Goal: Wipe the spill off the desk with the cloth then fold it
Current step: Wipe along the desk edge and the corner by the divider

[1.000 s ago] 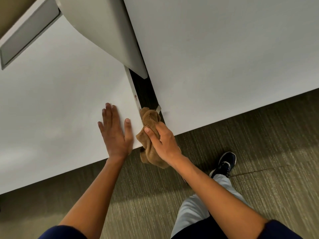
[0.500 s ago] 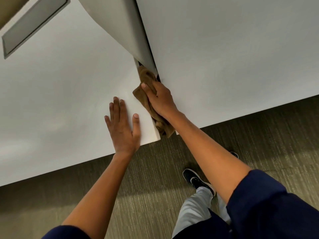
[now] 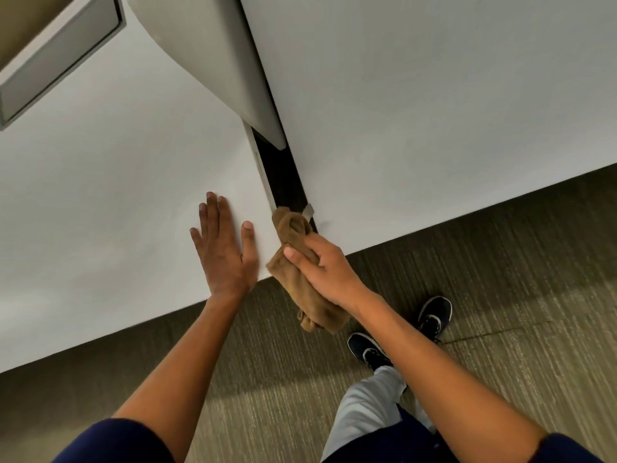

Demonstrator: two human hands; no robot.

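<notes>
A bunched brown cloth [image 3: 292, 228] sits at the near end of the dark gap between two white desks, pressed against the right side edge of the left desk [image 3: 117, 202]. My right hand [image 3: 325, 269] is shut on the cloth, whose lower end hangs below the desk's front corner. Flat on the left desk's top, close to that corner, lies my left hand [image 3: 223, 248] with its fingers spread. No spill shows on the desk surfaces.
A second white desk [image 3: 434, 111] stands to the right. A grey curved panel [image 3: 213, 55] rises over the gap at the back. A grey recessed tray [image 3: 56, 58] is at the top left. My legs and dark shoes [image 3: 434, 315] stand on carpet below.
My right hand has drawn the cloth back along the gap, from under the curved panel to the desk's near corner. My left hand stays flat on the desk.
</notes>
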